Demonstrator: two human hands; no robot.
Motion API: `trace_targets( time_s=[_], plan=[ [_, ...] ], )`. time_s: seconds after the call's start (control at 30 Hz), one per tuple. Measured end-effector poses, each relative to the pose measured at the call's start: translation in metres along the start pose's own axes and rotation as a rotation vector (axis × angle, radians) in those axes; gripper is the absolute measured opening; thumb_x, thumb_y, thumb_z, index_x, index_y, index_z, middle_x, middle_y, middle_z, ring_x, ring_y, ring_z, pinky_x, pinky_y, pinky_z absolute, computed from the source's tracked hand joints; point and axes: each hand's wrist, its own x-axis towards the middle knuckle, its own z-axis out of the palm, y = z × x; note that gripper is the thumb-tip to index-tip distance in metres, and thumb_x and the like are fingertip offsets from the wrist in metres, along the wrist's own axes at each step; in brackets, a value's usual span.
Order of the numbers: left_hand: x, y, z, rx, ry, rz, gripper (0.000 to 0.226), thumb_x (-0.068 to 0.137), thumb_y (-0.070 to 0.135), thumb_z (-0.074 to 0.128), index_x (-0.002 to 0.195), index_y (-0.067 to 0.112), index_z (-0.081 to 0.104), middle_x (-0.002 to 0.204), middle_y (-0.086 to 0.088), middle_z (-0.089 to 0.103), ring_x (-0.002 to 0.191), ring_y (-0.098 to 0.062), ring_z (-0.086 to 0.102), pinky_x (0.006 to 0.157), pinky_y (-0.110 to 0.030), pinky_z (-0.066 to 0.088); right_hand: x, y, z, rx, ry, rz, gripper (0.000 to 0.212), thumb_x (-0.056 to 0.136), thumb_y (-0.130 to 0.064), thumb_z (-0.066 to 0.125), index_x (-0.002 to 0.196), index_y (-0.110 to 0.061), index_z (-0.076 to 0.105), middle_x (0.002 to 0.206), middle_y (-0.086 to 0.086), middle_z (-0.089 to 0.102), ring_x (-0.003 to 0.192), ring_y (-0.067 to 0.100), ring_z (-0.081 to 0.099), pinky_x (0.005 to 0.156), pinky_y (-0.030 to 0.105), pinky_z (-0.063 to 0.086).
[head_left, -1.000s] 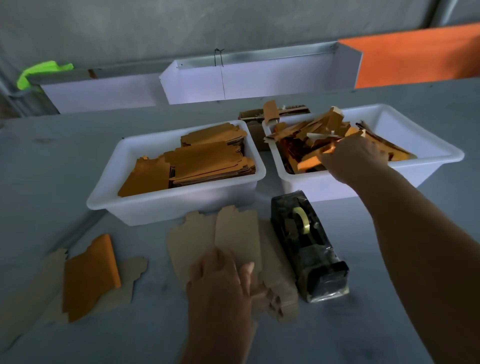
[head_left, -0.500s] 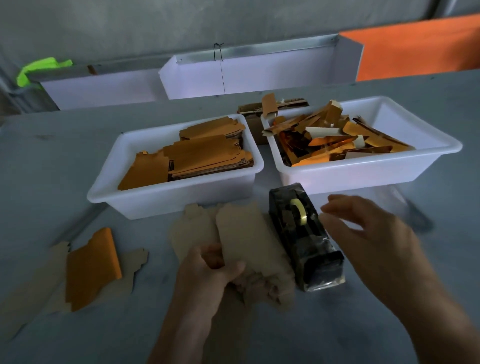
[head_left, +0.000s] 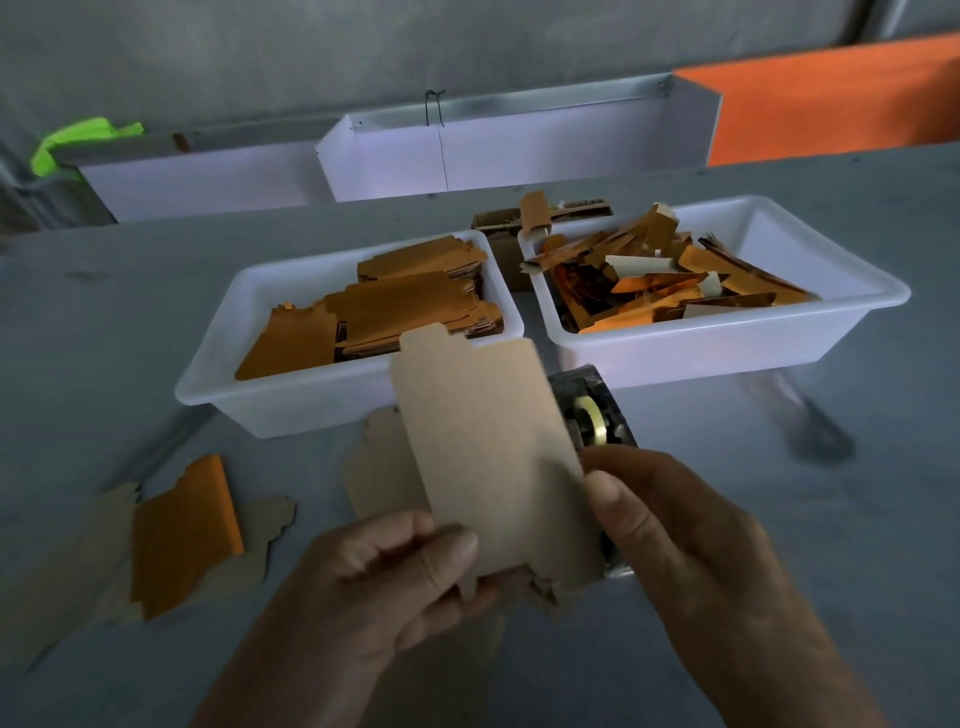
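Flat die-cut cardboard blank (head_left: 488, 457): plain brown face toward the camera, tab at far left corner, jagged flaps at near end. Lifted off the table (head_left: 857, 545), far end raised, above its near-middle; pinched between left hand (head_left: 384, 577) and right hand (head_left: 675, 545).

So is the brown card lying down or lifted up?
Lifted up. The left hand and right hand pinch the brown card low down; it hides part of the tape dispenser.
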Motion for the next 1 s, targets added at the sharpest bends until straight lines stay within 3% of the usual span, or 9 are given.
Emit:
trace_targets(
  time_s=[0.13,0.17,0.23,0.37,0.47,0.57,0.7,0.87,1.0],
  plan=[
    [-0.002,-0.005,0.002,0.121,-0.126,-0.065,0.043,0.057,0.019,0.08,0.086,-0.01,0.067,0.099,-0.031,0.067,0.094,-0.036,0.069,0.08,-0.041,0.059,0.002,0.002,-0.002,0.172,-0.087,0.105,0.011,0.074,-0.026,0.07,0.083,-0.031,0.074,0.078,-0.009,0.074,0.066,-0.001,0.067,0.054,0.011,0.048],
    [-0.001,-0.006,0.002,0.175,-0.143,-0.062,0.045,0.061,0.023,0.087,0.09,-0.005,0.069,0.102,-0.03,0.067,0.097,-0.035,0.069,0.086,-0.045,0.056,0.002,0.002,-0.003,0.186,-0.099,0.111,0.015,0.074,-0.018,0.071,0.082,-0.031,0.073,0.075,-0.005,0.074,0.062,0.003,0.066,0.053,0.014,0.05],
    [-0.001,-0.007,0.005,0.218,-0.204,-0.026,0.04,0.063,0.03,0.085,0.098,0.015,0.073,0.103,-0.018,0.072,0.101,-0.028,0.069,0.093,-0.045,0.052,0.001,0.004,-0.005,0.205,-0.126,0.135,0.012,0.067,-0.023,0.073,0.078,-0.028,0.072,0.067,0.001,0.071,0.057,0.011,0.064,0.052,0.023,0.052],
    [0.004,-0.013,0.019,0.252,-0.131,0.162,0.049,0.053,0.043,0.078,0.1,0.03,0.073,0.096,-0.004,0.075,0.094,-0.02,0.071,0.085,-0.036,0.054,-0.002,0.007,-0.004,0.303,-0.244,0.21,0.014,0.054,-0.026,0.071,0.065,-0.018,0.069,0.055,0.006,0.057,0.052,0.013,0.056,0.051,0.021,0.048],
    [0.01,-0.021,0.022,0.265,-0.023,0.182,0.048,0.046,0.047,0.076,0.092,0.036,0.075,0.085,-0.001,0.076,0.082,-0.016,0.072,0.07,-0.026,0.054,-0.004,0.009,-0.004,0.312,-0.348,0.251,0.014,0.061,-0.015,0.072,0.075,-0.013,0.072,0.061,0.007,0.066,0.051,0.01,0.059,0.049,0.017,0.046],
    [0.013,-0.025,0.02,0.252,-0.05,0.109,0.05,0.045,0.043,0.081,0.093,0.03,0.074,0.088,-0.005,0.076,0.085,-0.022,0.072,0.075,-0.036,0.054,-0.005,0.013,-0.008,0.214,-0.417,0.255,0.017,0.075,-0.004,0.071,0.085,-0.018,0.075,0.071,0.008,0.072,0.054,0.01,0.061,0.052,0.017,0.047],
    [0.012,-0.026,0.02,0.28,-0.044,0.084,0.052,0.046,0.041,0.082,0.095,0.026,0.072,0.091,-0.005,0.076,0.087,-0.023,0.072,0.081,-0.042,0.055,-0.006,0.013,-0.011,0.097,-0.458,0.237,0.022,0.08,-0.003,0.069,0.09,-0.022,0.072,0.064,0.0,0.069,0.051,0.005,0.058,0.053,0.016,0.046],
    [0.006,-0.029,0.031,0.344,0.075,0.155,0.022,0.068,0.028,0.083,0.086,0.031,0.071,0.08,-0.001,0.075,0.075,-0.015,0.072,0.069,-0.03,0.059,-0.012,0.017,-0.004,-0.17,-0.25,0.2,0.022,0.076,-0.017,0.073,0.083,-0.036,0.063,0.067,-0.015,0.068,0.053,0.0,0.061,0.051,0.016,0.047],
    [0.006,-0.032,0.038,0.326,0.183,0.158,0.021,0.071,0.017,0.08,0.085,0.03,0.072,0.078,0.003,0.075,0.073,-0.012,0.071,0.068,-0.033,0.057,-0.02,0.014,0.003,-0.394,-0.071,-0.007,0.03,0.067,-0.033,0.074,0.082,-0.043,0.051,0.083,-0.031,0.058,0.071,-0.007,0.057,0.059,0.008,0.043]
  ],
)
